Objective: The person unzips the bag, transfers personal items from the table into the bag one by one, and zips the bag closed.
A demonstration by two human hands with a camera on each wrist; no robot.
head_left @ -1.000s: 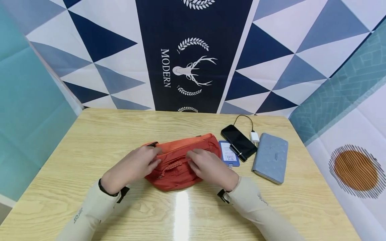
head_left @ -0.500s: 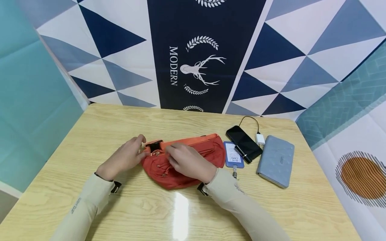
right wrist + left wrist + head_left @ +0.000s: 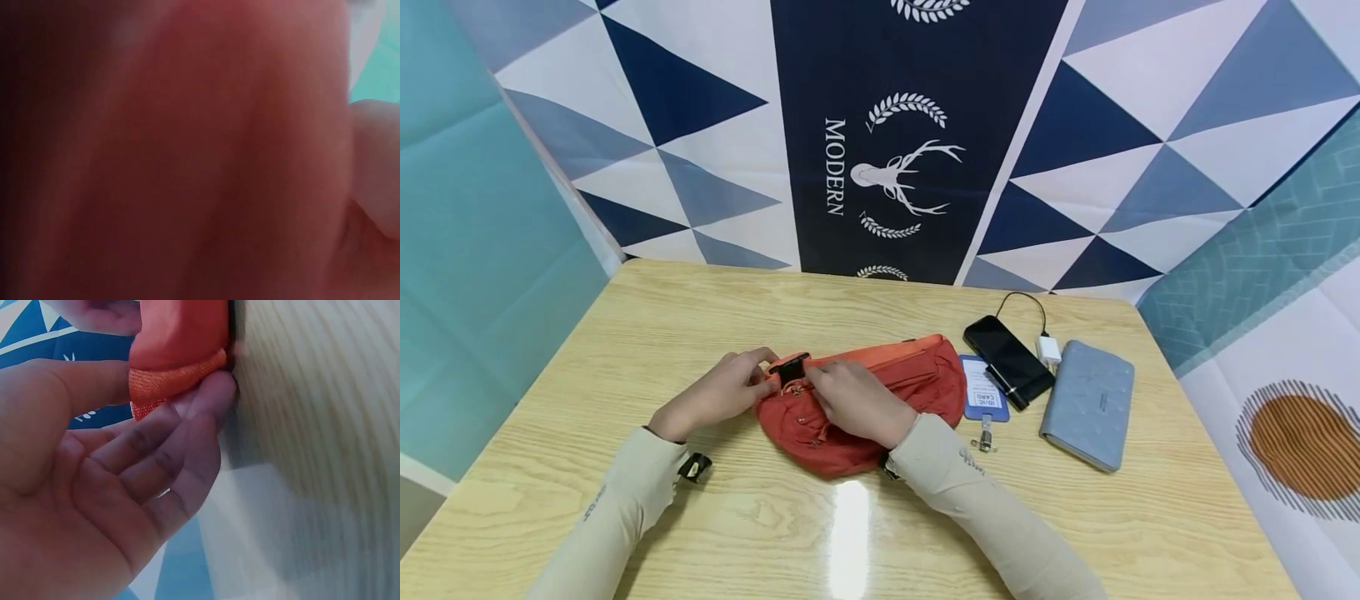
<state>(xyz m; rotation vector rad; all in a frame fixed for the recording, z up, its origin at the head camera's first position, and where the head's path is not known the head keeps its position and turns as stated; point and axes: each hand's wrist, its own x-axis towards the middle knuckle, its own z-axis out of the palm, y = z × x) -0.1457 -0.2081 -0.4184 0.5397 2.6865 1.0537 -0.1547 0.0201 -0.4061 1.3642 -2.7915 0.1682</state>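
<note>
A red waist bag (image 3: 925,392) with an orange upper edge lies on the table, a black buckle (image 3: 790,367) near its left end. My left hand (image 3: 718,390) pinches that end between thumb and fingers. Up close in the left wrist view, the thumb and fingertips hold a woven orange edge (image 3: 169,384). My right hand (image 3: 859,402) lies over the bag's front, its curled fingertips gripping at the upper edge just right of the buckle. The exact part under these fingertips is hidden. Blurred red fabric (image 3: 187,162) fills most of the right wrist view.
Right of the bag lies a blue ID card holder (image 3: 983,387) with a metal clip. A black phone (image 3: 1007,354) partly overlaps it, with a cable and a white plug (image 3: 1048,349) beside. Farther right is a grey-blue notebook (image 3: 1088,404). A patterned cloth backdrop (image 3: 715,142) rises behind the table.
My left hand has gone from the bag's top to its left end and now pinches it. My right hand has shifted left, toward the buckle, which is now uncovered. The head view has turned slightly.
</note>
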